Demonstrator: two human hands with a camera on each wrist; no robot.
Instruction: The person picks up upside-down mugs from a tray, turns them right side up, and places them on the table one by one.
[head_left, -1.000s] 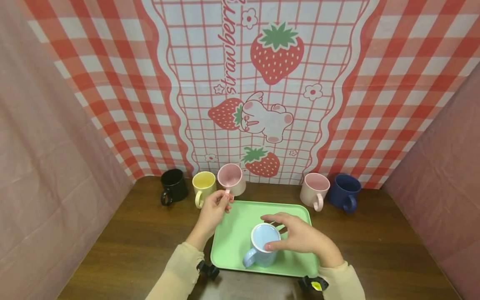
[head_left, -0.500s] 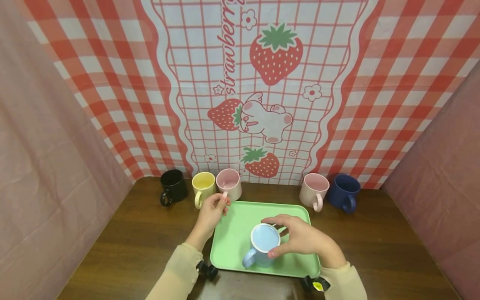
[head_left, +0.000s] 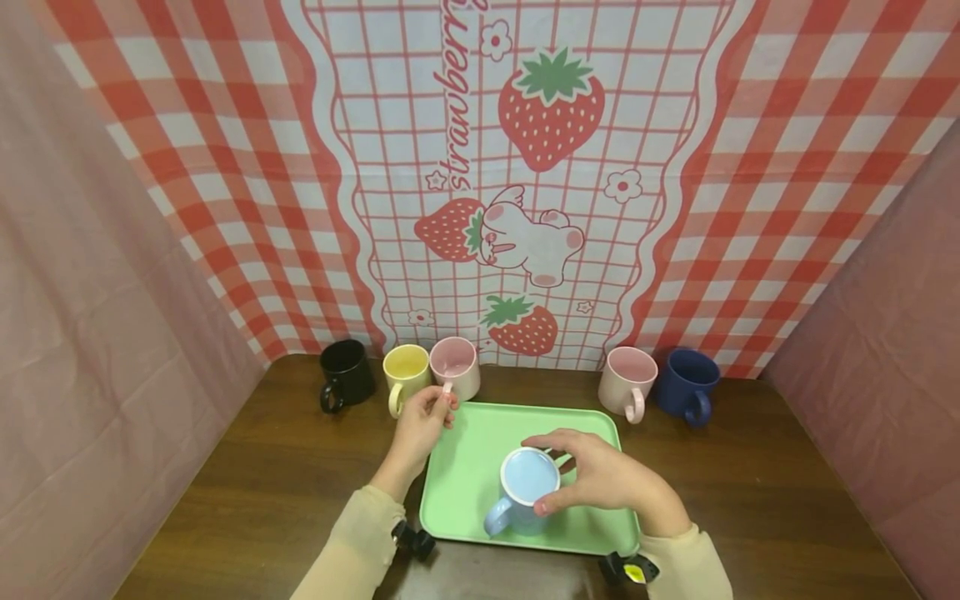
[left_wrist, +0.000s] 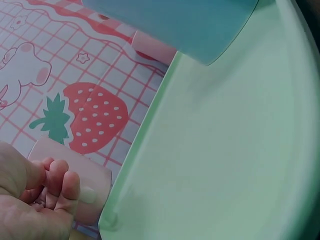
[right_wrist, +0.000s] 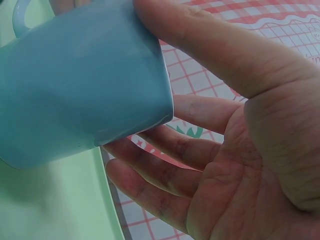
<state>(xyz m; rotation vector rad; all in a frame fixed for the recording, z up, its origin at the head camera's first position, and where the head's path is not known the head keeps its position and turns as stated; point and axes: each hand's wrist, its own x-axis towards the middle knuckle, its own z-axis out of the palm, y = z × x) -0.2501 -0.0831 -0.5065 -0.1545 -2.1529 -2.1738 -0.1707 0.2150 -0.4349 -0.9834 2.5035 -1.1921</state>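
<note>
In the head view my left hand (head_left: pixel 422 425) pinches the handle of a pink mug (head_left: pixel 462 379) at the back edge of a green tray (head_left: pixel 465 467). Its fingertips are curled together there, and the left wrist view shows the pink mug (left_wrist: pixel 92 172) just beyond the fingers. A light blue mug (head_left: pixel 517 517) stands over the tray's near half, its round top edged in white and its handle pointing to the near left. My right hand (head_left: pixel 600 471) grips it near the top from the right. Thumb and fingers lie on opposite sides of the blue mug (right_wrist: pixel 90 85) in the right wrist view.
A yellow mug (head_left: pixel 403 379) stands close to the left of the pink one, with a black mug (head_left: pixel 348 373) farther left. At the back right are another pink mug (head_left: pixel 621 392) and a dark blue mug (head_left: pixel 684 392). A strawberry-print cloth (head_left: pixel 555 125) hangs behind the table.
My left hand has drawn the pink mug slightly left and nearer, up beside the yellow mug. My right thumb has shifted from over the blue mug's top down to its side.
</note>
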